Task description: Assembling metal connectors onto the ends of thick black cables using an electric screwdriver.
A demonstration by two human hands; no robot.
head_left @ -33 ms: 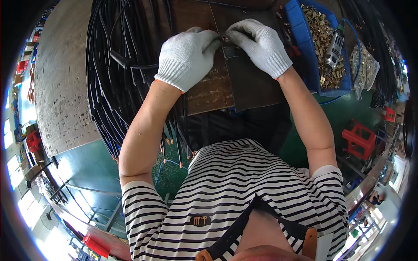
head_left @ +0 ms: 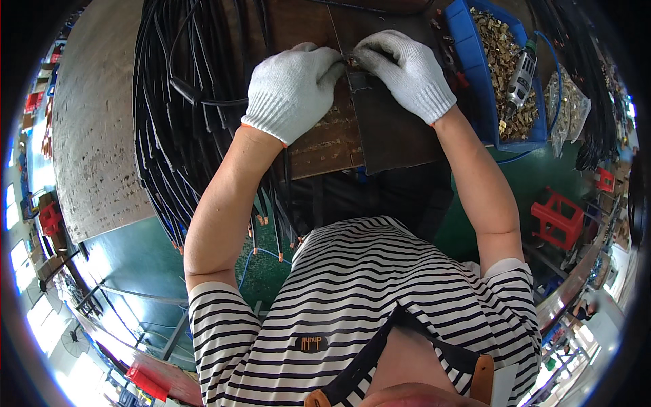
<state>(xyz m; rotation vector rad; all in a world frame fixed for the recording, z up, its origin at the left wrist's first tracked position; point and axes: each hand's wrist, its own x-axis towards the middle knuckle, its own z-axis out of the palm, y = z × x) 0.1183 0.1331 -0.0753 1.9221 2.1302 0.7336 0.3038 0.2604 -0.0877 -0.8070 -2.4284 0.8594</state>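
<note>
Both hands wear white knitted gloves and meet at the far middle of the dark worktop. My left hand (head_left: 293, 88) is closed in a pinch, its fingertips pointing right. Facing it, my right hand (head_left: 408, 73) pinches with thumb and forefinger. Between the fingertips shows a tiny copper-coloured metal piece (head_left: 350, 62), mostly covered; its exact kind cannot be made out. A thick bundle of black cables (head_left: 159, 115) with copper ends lies left of my left hand. One black cable with a thicker sleeve (head_left: 185, 91) runs toward my left wrist.
Right of my right hand stands a blue bin (head_left: 468, 68) of small brass-coloured metal parts (head_left: 498, 57). A grey cylindrical tool (head_left: 522, 78) with a blue hose rests on it. Beside it lies a clear plastic bag (head_left: 569, 112). A red stool (head_left: 557, 217) stands on the green floor.
</note>
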